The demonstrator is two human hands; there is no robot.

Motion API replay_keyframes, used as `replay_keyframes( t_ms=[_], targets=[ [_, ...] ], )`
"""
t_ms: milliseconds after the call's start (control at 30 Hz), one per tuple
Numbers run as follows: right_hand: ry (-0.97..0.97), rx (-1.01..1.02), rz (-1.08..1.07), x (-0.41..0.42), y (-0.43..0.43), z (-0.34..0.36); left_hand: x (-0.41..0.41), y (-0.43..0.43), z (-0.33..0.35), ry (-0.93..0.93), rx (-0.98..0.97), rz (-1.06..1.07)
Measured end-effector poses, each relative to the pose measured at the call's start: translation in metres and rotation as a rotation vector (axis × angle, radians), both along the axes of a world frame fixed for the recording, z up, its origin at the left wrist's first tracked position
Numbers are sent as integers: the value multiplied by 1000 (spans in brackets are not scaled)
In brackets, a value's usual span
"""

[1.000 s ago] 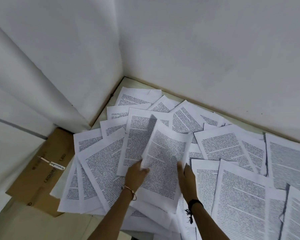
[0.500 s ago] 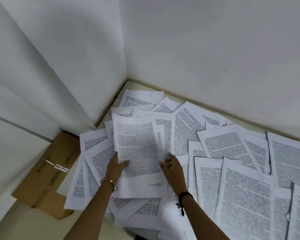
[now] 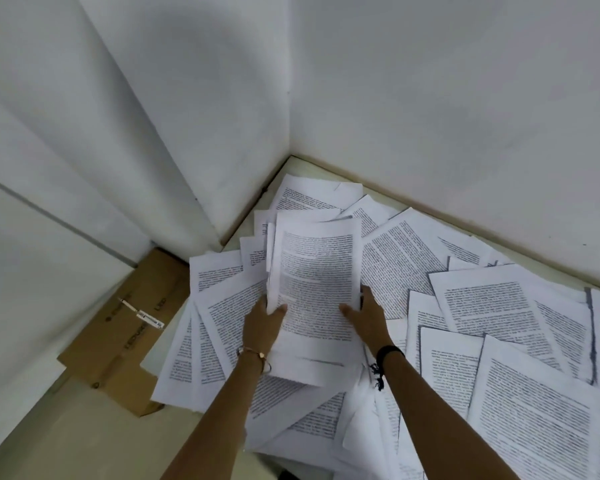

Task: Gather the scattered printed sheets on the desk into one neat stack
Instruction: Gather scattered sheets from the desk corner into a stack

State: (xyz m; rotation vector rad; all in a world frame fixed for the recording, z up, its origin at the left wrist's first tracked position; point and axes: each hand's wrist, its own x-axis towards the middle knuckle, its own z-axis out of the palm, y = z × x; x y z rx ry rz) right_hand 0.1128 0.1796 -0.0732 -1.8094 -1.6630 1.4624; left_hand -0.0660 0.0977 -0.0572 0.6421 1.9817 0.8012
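Several printed sheets [image 3: 499, 306] lie scattered and overlapping across the desk [image 3: 378, 194], which fits into a wall corner. A small gathered stack of sheets [image 3: 316, 271] rests on top of the spread, near the corner. My left hand [image 3: 262, 322] grips the stack's lower left edge, thumb on top of the page. My right hand [image 3: 368, 315] holds the lower right edge, thumb on the page and fingers along the side. More loose sheets [image 3: 219, 320] fan out to the left, some overhanging the desk's left edge.
White walls [image 3: 430, 98] close in the desk at the back and left. On the floor to the left lies a brown cardboard box [image 3: 125, 327] with a label. Sheets also pile near the desk's front edge [image 3: 319, 427] between my arms.
The sheet I held has come down onto others to form a small stack. Both hands moved left and away from me with it, toward the corner.
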Motion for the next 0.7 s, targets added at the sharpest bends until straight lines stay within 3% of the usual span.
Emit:
replay_keyframes(
  t_ms=[100, 200, 267, 367, 500, 600, 700],
  targets=[
    [-127, 36, 145, -10, -16, -7, 1, -41, -4, 1, -55, 130],
    [-222, 93, 315, -23, -35, -10, -7, -82, -14, 245, -83, 311],
    [-264, 238, 278, -32, -49, -8, -21, -100, -25, 370, -81, 338],
    [-280, 313, 228, -44, -69, -12, -30, -105, -26, 192, -46, 342],
    [-175, 127, 360, -57, -90, -15, -37, -97, -14, -50, -25, 353],
    [-102, 34, 128, -53, -87, -14, -44, -86, -11, -4, -6, 171],
    [-256, 175, -26, -39, -73, -11, -48, -71, -4, 94, 74, 170]
  ],
)
